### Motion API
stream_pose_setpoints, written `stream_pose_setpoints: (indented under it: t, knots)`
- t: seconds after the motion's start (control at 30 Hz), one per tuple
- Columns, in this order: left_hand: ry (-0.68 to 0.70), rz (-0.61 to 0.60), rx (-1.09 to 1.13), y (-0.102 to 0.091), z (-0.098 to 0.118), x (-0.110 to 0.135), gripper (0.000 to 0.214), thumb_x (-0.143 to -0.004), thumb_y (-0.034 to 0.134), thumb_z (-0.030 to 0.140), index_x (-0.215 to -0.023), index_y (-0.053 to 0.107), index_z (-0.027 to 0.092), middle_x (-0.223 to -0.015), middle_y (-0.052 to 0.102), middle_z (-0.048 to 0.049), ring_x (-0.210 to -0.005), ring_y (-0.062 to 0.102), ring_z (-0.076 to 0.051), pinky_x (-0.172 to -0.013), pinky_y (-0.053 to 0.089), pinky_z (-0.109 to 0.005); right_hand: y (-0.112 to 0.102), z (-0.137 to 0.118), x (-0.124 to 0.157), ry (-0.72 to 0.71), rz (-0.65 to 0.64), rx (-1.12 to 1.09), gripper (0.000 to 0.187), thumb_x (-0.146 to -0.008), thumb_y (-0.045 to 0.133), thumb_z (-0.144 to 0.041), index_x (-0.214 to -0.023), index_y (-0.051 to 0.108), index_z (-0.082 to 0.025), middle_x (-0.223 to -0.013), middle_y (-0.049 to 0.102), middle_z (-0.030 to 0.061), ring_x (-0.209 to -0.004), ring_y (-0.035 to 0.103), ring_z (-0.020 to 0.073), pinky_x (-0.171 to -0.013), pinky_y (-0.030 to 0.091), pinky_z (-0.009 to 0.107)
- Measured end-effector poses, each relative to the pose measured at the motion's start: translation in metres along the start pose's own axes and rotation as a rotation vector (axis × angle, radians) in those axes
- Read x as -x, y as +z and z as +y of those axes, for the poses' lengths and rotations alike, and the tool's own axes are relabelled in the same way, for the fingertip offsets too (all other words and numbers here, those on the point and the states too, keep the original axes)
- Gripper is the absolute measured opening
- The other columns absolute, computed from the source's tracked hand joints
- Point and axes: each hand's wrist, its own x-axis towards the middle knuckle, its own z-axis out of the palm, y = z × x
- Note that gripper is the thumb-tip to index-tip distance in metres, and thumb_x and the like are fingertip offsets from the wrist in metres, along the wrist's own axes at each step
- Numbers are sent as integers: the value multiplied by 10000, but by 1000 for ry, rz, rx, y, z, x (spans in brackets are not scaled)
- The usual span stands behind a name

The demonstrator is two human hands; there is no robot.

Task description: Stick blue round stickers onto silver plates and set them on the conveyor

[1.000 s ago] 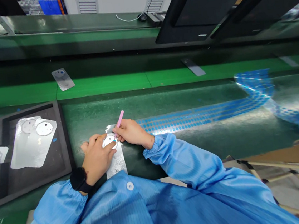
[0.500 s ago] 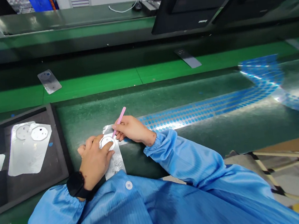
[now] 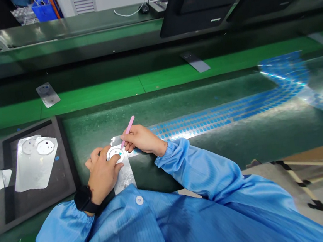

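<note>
hands: left hand [image 3: 102, 175] pressing foil sheet [image 3: 124, 176], right hand [image 3: 143, 138] pinching pink tweezers [image 3: 128, 129], close together | white disc [image 3: 114, 154] on sheet at tweezers tip, over green tabletop [image 3: 176, 96] | risk: slipping tip could crease or lift disc

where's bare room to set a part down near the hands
Bare green mat lies between the black foam tray and the blue-dotted film strip. Another patch lies below that strip, right of the right sleeve. It's crowded at the left hand, right hand and pink tweezers, over the silver strip.
</note>
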Motion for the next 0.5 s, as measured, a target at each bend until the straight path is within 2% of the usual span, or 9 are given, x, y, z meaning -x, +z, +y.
stream_pose_setpoints:
  t: [0.13, 0.2, 0.27, 0.37, 0.5]
  knots:
    - [-66, -67, 103, -7, 0, -8, 263, -745, 726, 257, -977, 616, 198, -1135, 592, -116, -1122, 462, -337, -889, 444, -514, -5, 0, -1, 19, -24, -112, 219, -881, 602, -157, -668, 581, -113, -492, 609, 14, -416, 579, 91, -416, 498, 159]
    - [-95, -90, 172, -19, -4, -19, 329, -719, 727, 211, -1011, 576, 187, -1071, 587, -94, -1039, 531, -280, -865, 480, -447, -9, 1, -2, 18, -32, -188, 227, -873, 619, -182, -661, 588, -111, -494, 610, 18, -418, 581, 93, -408, 493, 159]
    - [-90, -59, 205, -38, -13, -38, 300, -748, 667, 173, -1026, 554, 182, -1040, 580, -72, -981, 564, -227, -865, 489, -378, -14, 2, -4, 21, -52, -265, 243, -864, 638, -222, -652, 595, -110, -489, 612, 24, -414, 580, 93, -402, 488, 158]
    - [-71, 32, 163, -79, -34, -88, 232, -793, 587, 165, -1022, 552, 175, -1017, 589, -49, -992, 569, -208, -913, 462, -339, -19, 5, -7, 17, -90, -355, 271, -826, 688, -283, -638, 598, -110, -488, 617, 32, -411, 582, 98, -402, 488, 165]
    - [-109, 108, 22, -134, -65, -172, 291, -790, 577, 218, -1063, 564, 117, -1055, 600, -47, -1016, 569, -211, -943, 436, -347, -19, 6, -8, -5, -114, -406, 320, -755, 756, -343, -613, 588, -111, -487, 612, 30, -413, 587, 105, -399, 488, 173]
